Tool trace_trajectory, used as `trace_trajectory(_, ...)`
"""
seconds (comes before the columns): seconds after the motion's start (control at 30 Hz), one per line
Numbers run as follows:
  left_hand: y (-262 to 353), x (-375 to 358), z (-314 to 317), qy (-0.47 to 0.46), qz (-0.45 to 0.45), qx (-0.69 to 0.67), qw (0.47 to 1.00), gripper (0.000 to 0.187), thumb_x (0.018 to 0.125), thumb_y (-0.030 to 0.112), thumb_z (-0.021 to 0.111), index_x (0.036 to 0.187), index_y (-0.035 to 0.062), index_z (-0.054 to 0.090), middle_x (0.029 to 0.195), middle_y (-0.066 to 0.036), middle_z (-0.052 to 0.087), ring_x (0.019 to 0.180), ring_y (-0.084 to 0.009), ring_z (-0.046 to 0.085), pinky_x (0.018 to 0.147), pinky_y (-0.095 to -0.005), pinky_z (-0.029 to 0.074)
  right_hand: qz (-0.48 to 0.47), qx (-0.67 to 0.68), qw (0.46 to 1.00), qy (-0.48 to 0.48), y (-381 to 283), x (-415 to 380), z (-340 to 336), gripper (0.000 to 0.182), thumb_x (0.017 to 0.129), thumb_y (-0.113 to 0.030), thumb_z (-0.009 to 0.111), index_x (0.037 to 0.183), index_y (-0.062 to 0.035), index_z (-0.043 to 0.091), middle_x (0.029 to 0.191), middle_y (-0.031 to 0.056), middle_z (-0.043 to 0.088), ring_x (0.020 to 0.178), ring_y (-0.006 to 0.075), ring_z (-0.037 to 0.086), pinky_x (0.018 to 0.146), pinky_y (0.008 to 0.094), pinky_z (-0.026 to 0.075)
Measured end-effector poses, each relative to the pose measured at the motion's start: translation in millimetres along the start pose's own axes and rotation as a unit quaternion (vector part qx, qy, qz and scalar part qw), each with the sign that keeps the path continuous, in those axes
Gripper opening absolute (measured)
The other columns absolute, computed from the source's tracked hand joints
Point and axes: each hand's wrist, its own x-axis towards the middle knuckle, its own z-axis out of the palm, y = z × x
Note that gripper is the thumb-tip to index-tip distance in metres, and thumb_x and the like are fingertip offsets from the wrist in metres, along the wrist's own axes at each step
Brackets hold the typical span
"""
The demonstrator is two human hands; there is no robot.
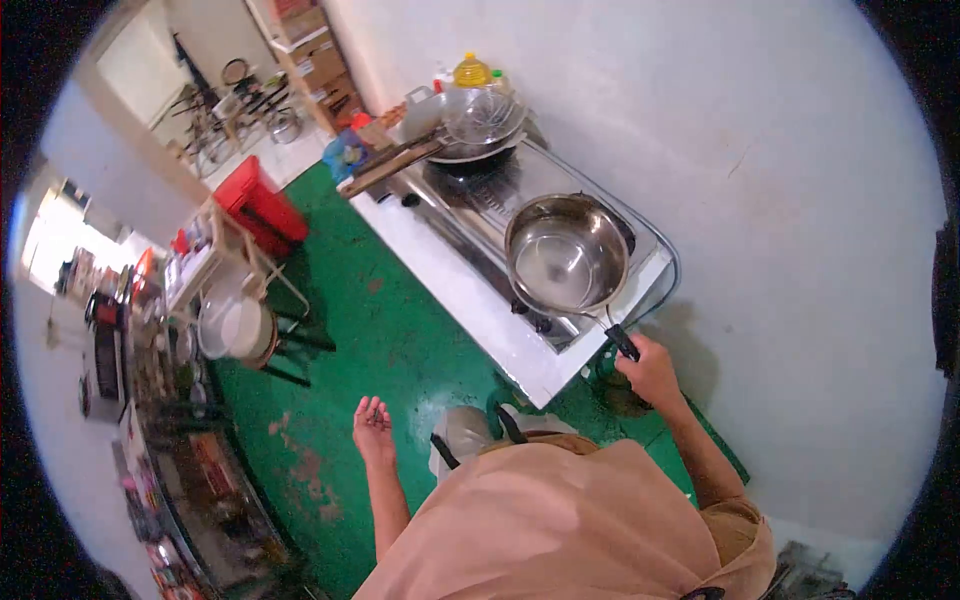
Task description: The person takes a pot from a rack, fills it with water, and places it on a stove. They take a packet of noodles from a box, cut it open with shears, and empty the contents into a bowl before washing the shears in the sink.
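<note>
My right hand (pixel 652 372) is wrapped around the black handle (pixel 622 343) of a shiny metal saucepan (pixel 567 258). The pan is over the near end of a two-burner gas stove (pixel 470 205), its inside facing up with a little clear liquid or a reflection at the bottom. Low on the left, my left hand (pixel 373 428) is away from the stove, palm up with the fingers curled in. Small dark bits show at its fingers, too small to name.
On the far burner sits a wok (pixel 470 152) with a wire strainer (pixel 484 113) in it. An oil bottle (pixel 471 70) stands behind. The white counter (pixel 540 370) runs along the wall. Leftward are a red bin (pixel 258 205), a white bucket (pixel 240 325) and a crowded shelf (pixel 205 470).
</note>
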Motion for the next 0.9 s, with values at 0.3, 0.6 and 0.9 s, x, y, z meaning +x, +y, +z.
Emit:
trace_trajectory(0.3, 29, 198, 94, -0.147, -0.123, 0.100, 0.976, 0.033, 0.088, 0.020, 0.042, 0.116, 0.0028, 0.045, 0.104, -0.010, 0.056, 0.085, -0.0179, 0.054, 0.072, -0.0276, 0.045, 0.178, -0.032, 0.968, 0.173, -26, 80, 69, 0.027, 0.074, -0.024, 0.059, 0.082, 0.0012, 0.054, 0.079, 0.0229, 0.057, 0.076, 0.0410, 0.055, 0.067, 0.0452, 0.043)
trace_trajectory(0.6, 61, 306, 193, -0.292, -0.214, 0.233, 0.903, 0.030, 0.087, 0.019, 0.046, 0.113, 0.0039, 0.048, 0.098, -0.009, 0.059, 0.083, -0.0168, 0.056, 0.073, -0.0280, 0.045, 0.321, -0.032, 0.879, 0.351, -59, 132, 135, 0.024, 0.071, -0.022, 0.061, 0.078, -0.0002, 0.056, 0.067, 0.0176, 0.056, 0.068, 0.0336, 0.055, 0.060, 0.0406, 0.040)
trace_trajectory(0.9, 45, 344, 197, -0.334, -0.263, 0.310, 0.850, 0.027, 0.086, 0.019, 0.047, 0.110, 0.0058, 0.049, 0.102, -0.009, 0.058, 0.086, -0.0174, 0.055, 0.075, -0.0284, 0.045, 0.402, -0.046, 0.827, 0.389, -82, 169, 152, 0.029, 0.075, -0.029, 0.062, 0.083, -0.0010, 0.057, 0.073, 0.0195, 0.059, 0.073, 0.0366, 0.057, 0.064, 0.0421, 0.042)
